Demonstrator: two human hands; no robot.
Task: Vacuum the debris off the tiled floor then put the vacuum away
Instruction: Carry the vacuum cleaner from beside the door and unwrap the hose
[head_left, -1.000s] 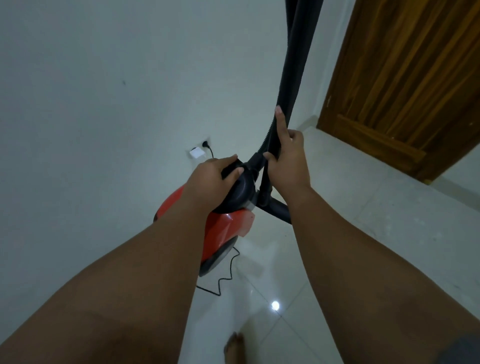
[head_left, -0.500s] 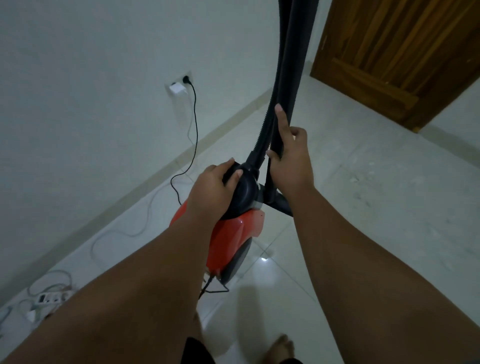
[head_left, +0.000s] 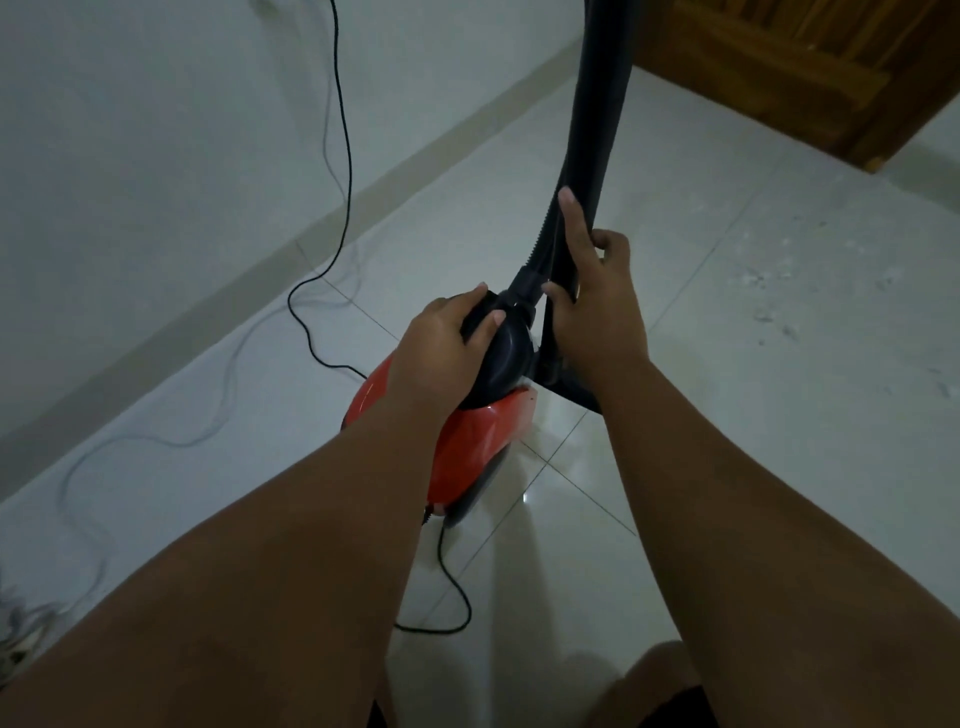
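At about nine o'clock a black power cord (head_left: 340, 156) trails down the wall and loops over the tiled floor (head_left: 727, 467) to the vacuum (head_left: 467, 447), a red canister sitting dead centre. The left hand (head_left: 441, 353) has its fingers curled tight over the black top handle (head_left: 501, 358), the sensible hold, since the rigid plastic body looks moderately heavy. Just toward three o'clock the right hand (head_left: 597, 306) grips the hose (head_left: 597, 130) and tube together, index finger laid along them; the ribbed hose should flex, so it needs gathering. Pale debris (head_left: 769, 291) lies farther toward three o'clock. Since half a second ago the view has tipped downward, the wall socket leaving at the top, grips unchanged.
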